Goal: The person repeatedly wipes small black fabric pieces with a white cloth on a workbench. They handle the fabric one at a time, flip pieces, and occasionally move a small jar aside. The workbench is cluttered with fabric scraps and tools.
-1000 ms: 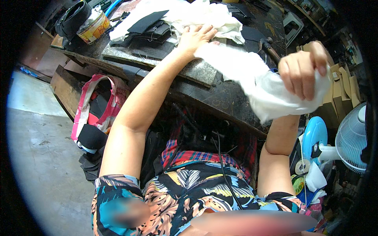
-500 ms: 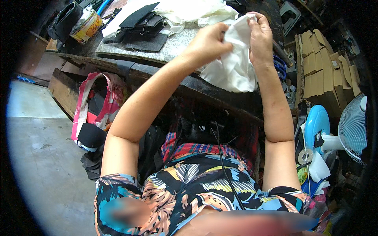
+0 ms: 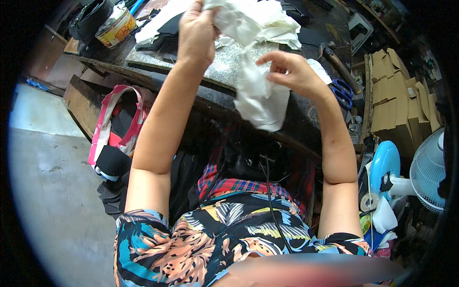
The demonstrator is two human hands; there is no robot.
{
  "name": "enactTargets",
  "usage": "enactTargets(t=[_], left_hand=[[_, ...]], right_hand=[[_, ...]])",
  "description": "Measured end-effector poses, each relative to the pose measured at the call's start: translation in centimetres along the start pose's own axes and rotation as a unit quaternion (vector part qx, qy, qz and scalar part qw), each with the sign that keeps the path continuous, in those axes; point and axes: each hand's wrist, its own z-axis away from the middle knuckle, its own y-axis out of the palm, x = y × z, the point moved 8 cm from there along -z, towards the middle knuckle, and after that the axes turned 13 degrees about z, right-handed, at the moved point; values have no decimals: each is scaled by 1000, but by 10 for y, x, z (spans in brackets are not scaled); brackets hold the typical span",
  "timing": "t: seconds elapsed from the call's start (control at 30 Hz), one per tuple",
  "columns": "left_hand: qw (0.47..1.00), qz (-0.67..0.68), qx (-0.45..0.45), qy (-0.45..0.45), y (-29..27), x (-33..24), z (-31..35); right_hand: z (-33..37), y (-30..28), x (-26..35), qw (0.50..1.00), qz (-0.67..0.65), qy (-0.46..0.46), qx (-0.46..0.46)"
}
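A thin white cloth [image 3: 263, 103] hangs in a long, creased strip over the near edge of the workbench. Its upper end is pinched in my left hand [image 3: 197, 36], raised above the bench. To the right of the strip, my right hand [image 3: 294, 74] has its thumb and forefinger curved and apart, with the fingertips close beside the cloth. Whether they touch it I cannot tell. Behind the strip lies a pale speckled slab [image 3: 224, 64] on the bench. More crumpled white cloth [image 3: 279, 26] is at the back, near dark fabric pieces [image 3: 168, 29].
A hammer [image 3: 340, 67] and blue-handled scissors [image 3: 342, 93] lie at the bench's right side. A yellow tub [image 3: 114, 29] stands back left. A pink-edged bag [image 3: 95, 136] sits below left. Cardboard [image 3: 392, 95] and a blue-and-white fan [image 3: 386, 162] are at right.
My left hand has moved up and left with the cloth's upper end. My right hand has let go of the cloth and come lower and nearer. The cloth is now stretched into a longer strip.
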Motion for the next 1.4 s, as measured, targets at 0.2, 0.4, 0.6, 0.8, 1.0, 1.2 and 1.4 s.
enactTargets(t=[0.2,0.4,0.6,0.8,1.0,1.2,1.4], left_hand=[[979,10,-66,193,-40,-92,-25],[973,-76,-48,214,-35,-113,-14],[958,-255,85,-96,13,-10,24],[948,-217,74,-222,9,37,41],[962,-189,48,-190,-7,37,46],[860,-477,132,-125,-23,26,57],[945,-274,60,-169,-41,19,61]], right_hand=[[17,-58,-18,975,-86,-48,-197],[48,-114,-116,919,88,186,-335],[60,-120,-69,783,408,164,-440],[2,-30,-34,957,-226,48,-174],[-6,0,-35,931,-342,68,-113],[-3,-9,-59,941,-280,123,-144],[-3,-15,-72,937,-262,129,-189]])
